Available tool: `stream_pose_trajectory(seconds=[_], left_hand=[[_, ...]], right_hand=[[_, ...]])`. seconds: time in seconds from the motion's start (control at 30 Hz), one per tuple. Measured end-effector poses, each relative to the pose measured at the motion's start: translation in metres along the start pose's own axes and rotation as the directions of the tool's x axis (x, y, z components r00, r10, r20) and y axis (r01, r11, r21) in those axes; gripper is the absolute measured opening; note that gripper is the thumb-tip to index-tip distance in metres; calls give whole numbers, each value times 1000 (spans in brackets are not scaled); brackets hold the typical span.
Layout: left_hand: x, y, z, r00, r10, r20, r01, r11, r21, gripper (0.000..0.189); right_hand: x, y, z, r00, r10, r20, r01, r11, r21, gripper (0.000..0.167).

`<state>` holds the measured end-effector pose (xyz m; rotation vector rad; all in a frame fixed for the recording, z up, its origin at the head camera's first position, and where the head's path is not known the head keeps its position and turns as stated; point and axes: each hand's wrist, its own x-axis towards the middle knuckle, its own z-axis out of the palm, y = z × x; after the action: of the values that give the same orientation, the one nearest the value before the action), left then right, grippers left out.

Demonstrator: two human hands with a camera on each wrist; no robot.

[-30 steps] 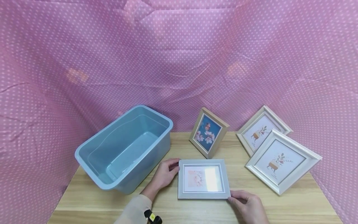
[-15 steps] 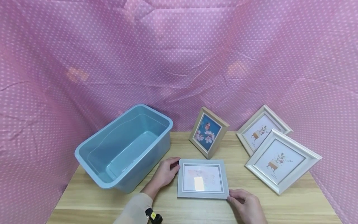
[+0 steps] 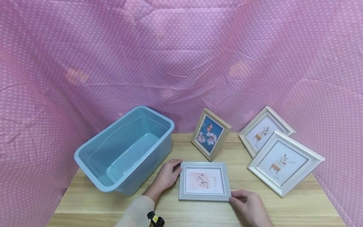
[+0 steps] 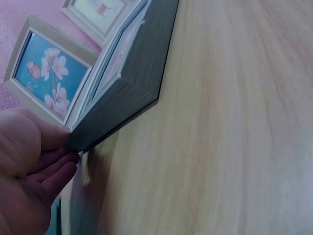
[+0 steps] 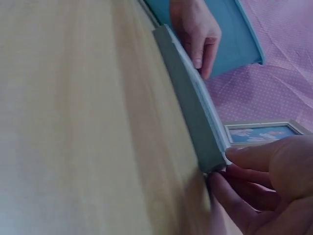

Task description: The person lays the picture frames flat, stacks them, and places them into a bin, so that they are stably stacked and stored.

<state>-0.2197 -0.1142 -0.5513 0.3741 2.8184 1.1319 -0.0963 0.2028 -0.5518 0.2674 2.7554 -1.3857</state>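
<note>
Nearest us, a sleeve (image 3: 139,209) and a black device (image 3: 156,219) with a yellow patch are cut off below. Our right hand (image 3: 250,206) pinches the near right corner of the grey frame (image 3: 204,181), thumb above, fingers bent beneath with only a narrow gap between. Our left hand (image 3: 167,173) pinches its far left corner likewise; fingertips tucked under the edge are hidden. The frame lies face up at the table's (image 3: 85,201) middle, though we cannot tell whether it rests flat; the sideways lettering on its print is hard to read. Beyond our left hand sits the blue bin (image 3: 157,154). To the right stands a front white frame (image 3: 283,162), tilted, covering part of a rear white frame (image 3: 265,129). Just behind the grey one we see a tan frame (image 3: 210,135), then pink dotted cloth (image 3: 181,63), cut off above.
</note>
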Motion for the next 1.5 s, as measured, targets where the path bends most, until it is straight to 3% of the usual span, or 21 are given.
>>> stream_pose_trajectory(seconds=[0.13, 0.4, 0.67, 0.93, 1.23, 1.5], left_hand=[[-1, 0, -1, 1000, -11, -14, 10, 1000, -29, 39], [-1, -4, -1, 996, -41, -75, 34, 995, -97, 38], [0, 0, -2, 993, -58, -101, 44, 991, -128, 38], [2, 5, -5, 994, -56, -97, 38, 984, -171, 39], [4, 9, -5, 995, -28, -98, 7, 978, -208, 37], [9, 10, -5, 994, -4, -108, -18, 979, -202, 35]], right_hand=[[4, -4, -8, 1000, -2, 18, 2, 999, -33, 11], [15, -15, -17, 995, -100, -15, 99, 993, -65, 13], [24, -28, -24, 987, -146, -65, 145, 989, -13, 16], [36, -40, -33, 956, -242, -166, 257, 963, 77, 16], [44, -50, -42, 959, -224, -175, 254, 952, 173, 22], [50, -58, -47, 954, -222, -203, 259, 949, 180, 26]])
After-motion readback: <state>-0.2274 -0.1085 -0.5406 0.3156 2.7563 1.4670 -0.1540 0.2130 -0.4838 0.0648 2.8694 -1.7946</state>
